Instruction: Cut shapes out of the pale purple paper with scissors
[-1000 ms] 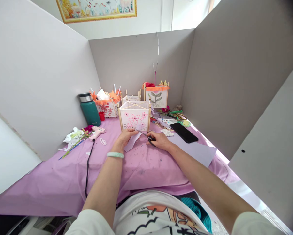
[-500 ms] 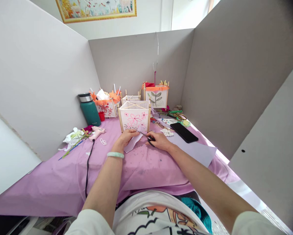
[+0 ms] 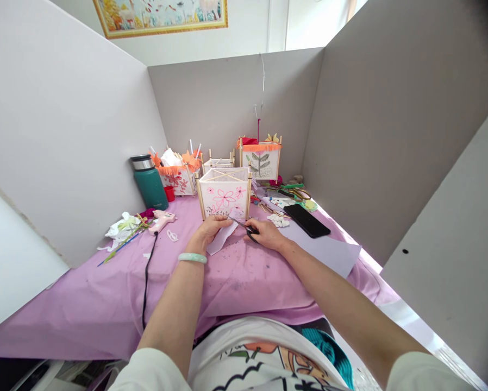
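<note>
My left hand (image 3: pixel 212 229) is closed on a small piece of pale lilac paper (image 3: pixel 221 242), which hangs down below the fingers. In my right hand (image 3: pixel 267 233) is a pair of scissors (image 3: pixel 250 230) with black handles, their blades pointing left at the paper's upper edge by my left fingertips. Just behind both hands stands a square paper lantern (image 3: pixel 224 197) on a frame of thin sticks, with pink flowers drawn on its front. A larger lilac sheet (image 3: pixel 329 251) lies on the cloth under my right forearm.
A black phone (image 3: pixel 307 220) rests on the right. To the left are a pink glue gun (image 3: pixel 161 220) with a black cord and a green bottle (image 3: pixel 150 183). Decorated lanterns (image 3: pixel 261 163) stand behind, and grey panels (image 3: pixel 236 98) enclose the purple-covered table (image 3: pixel 105 293).
Both hands stay in nearly the same place, with the paper and scissors still held. Only very slight shifts of the scissors and paper show.
</note>
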`<state>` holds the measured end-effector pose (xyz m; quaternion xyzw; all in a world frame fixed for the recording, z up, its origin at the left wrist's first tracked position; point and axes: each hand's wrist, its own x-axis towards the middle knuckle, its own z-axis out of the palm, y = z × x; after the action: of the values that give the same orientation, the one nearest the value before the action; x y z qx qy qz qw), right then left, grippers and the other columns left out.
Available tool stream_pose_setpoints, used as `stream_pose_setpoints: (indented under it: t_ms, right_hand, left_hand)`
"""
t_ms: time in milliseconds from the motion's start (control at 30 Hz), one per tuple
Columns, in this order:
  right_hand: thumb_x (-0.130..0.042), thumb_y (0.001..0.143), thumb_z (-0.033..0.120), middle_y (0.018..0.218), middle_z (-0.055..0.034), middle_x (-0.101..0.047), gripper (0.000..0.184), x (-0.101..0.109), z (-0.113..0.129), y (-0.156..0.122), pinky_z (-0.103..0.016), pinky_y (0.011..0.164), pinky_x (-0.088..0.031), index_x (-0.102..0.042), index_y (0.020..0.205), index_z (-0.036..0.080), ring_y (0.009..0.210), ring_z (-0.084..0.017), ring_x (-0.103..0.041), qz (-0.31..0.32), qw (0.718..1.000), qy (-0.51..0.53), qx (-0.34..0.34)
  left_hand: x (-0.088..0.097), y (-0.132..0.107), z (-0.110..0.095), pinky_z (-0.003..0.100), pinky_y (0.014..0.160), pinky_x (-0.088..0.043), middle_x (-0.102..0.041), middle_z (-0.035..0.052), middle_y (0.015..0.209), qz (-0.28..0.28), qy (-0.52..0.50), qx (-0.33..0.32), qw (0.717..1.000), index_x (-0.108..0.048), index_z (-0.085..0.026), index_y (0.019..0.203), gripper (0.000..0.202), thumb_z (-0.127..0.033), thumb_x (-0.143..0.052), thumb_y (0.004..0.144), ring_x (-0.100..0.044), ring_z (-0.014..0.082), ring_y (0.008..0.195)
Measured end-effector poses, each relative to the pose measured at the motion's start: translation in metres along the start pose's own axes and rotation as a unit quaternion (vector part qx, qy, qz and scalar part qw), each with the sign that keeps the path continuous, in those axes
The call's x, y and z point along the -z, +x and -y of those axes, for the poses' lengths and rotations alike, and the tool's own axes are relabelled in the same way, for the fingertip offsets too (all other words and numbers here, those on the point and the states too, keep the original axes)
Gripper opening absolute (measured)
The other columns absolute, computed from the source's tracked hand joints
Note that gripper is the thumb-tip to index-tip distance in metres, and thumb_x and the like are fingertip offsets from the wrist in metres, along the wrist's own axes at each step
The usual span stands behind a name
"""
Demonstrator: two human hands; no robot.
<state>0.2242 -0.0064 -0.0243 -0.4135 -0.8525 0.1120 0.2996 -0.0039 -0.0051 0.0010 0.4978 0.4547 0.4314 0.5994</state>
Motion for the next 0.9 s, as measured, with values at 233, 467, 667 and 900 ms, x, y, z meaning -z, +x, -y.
stream_pose_setpoints:
  t_ms: [233, 467, 667, 900]
  right_hand:
    - [-0.079, 0.08, 0.034, 0.081, -0.0004, -0.071, 0.04, 0.0, 0.0003, 0.0, -0.023, 0.065, -0.036, -0.068, 0.116, 0.019, 0.069, -0.014, -0.061, 0.001, 1.0, 0.006, -0.007]
    - [-0.079, 0.079, 0.037, 0.084, -0.0008, -0.071, 0.042, 0.0021, 0.0032, -0.0016, -0.023, 0.065, -0.038, -0.068, 0.116, 0.02, 0.07, -0.014, -0.06, 0.003, 1.0, 0.016, -0.007]
    - [-0.078, 0.079, 0.037, 0.082, -0.0005, -0.071, 0.041, 0.0036, 0.0049, -0.0022, -0.023, 0.065, -0.038, -0.068, 0.115, 0.021, 0.068, -0.014, -0.06, 0.008, 1.0, 0.018, -0.015]
    - [-0.079, 0.079, 0.036, 0.081, -0.0005, -0.07, 0.04, 0.002, 0.0033, -0.0019, -0.023, 0.065, -0.037, -0.068, 0.114, 0.02, 0.068, -0.013, -0.059, 0.003, 1.0, 0.017, -0.007]
  left_hand:
    - [-0.0019, -0.0029, -0.0026, 0.028, 0.056, -0.049, -0.073, 0.0099, 0.069, 0.005, 0.001, 0.002, 1.0, -0.073, -0.011, 0.073, 0.024, -0.025, -0.088, 0.062, -0.065, 0.0183, 0.057]
    - [-0.0018, -0.001, -0.0035, 0.029, 0.061, -0.053, -0.071, 0.0081, 0.067, -0.021, -0.031, -0.035, 0.999, -0.072, -0.01, 0.075, 0.022, -0.022, -0.086, 0.064, -0.066, 0.0183, 0.059]
    - [-0.0015, -0.0004, -0.0047, 0.026, 0.055, -0.05, -0.07, 0.0073, 0.065, -0.055, -0.049, -0.052, 0.996, -0.072, -0.01, 0.075, 0.018, -0.019, -0.084, 0.065, -0.063, 0.0163, 0.055]
    - [-0.0004, 0.0014, -0.0031, 0.028, 0.058, -0.052, -0.071, 0.0084, 0.067, -0.049, -0.043, -0.036, 0.997, -0.072, -0.01, 0.075, 0.017, -0.019, -0.083, 0.067, -0.065, 0.0182, 0.058]
